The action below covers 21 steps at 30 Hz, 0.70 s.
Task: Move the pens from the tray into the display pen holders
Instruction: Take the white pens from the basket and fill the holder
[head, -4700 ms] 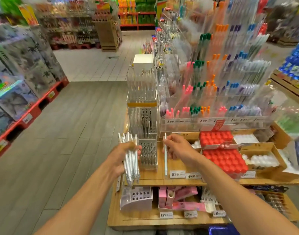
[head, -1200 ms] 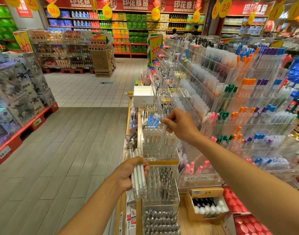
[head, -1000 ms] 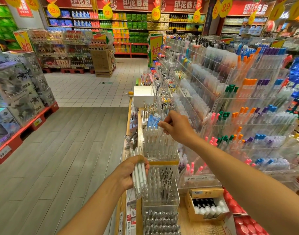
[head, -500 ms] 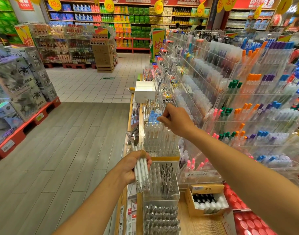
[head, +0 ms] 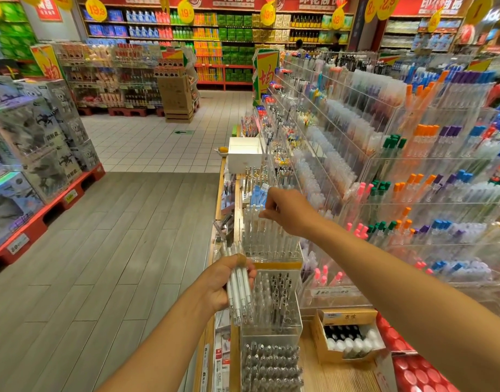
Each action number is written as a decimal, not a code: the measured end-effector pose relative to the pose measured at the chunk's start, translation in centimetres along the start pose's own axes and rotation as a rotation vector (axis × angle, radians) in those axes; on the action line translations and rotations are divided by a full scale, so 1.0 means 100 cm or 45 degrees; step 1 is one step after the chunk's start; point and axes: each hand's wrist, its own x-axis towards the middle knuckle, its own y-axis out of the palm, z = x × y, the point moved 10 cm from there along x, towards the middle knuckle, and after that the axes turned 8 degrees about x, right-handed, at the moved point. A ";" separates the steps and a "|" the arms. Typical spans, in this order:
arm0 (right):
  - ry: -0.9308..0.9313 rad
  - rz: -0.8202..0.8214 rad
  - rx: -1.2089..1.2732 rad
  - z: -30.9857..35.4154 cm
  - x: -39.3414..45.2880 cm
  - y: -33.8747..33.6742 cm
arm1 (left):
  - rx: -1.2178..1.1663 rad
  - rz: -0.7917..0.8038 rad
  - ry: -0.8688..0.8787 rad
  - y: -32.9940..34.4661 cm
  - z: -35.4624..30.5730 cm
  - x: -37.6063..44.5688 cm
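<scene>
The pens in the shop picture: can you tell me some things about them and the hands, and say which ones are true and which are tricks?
1. The left hand holds a bunch of white pens. True.
2. The right hand rests on the floor. False: it is up at the tops of the pens in the upper clear pen holder, fingers curled as if pinching one.
3. The pens in the left hand's grip are bright red. False: they are white.
4. A cardboard box of small bottles sits on the wooden shelf to the right of the holders. True.
5. The lowest holder is full of pens. False: its holes look empty.
</scene>
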 end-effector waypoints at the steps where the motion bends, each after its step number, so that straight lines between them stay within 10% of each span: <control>1: -0.011 0.026 -0.046 0.001 0.000 0.004 | 0.000 -0.011 -0.005 -0.002 0.001 0.000; 12: -0.223 -0.013 -0.367 0.021 -0.013 0.014 | 0.032 0.007 0.001 0.003 0.001 -0.008; 21: 0.362 0.226 0.677 -0.006 -0.046 0.068 | 0.141 0.176 0.089 0.025 -0.006 -0.018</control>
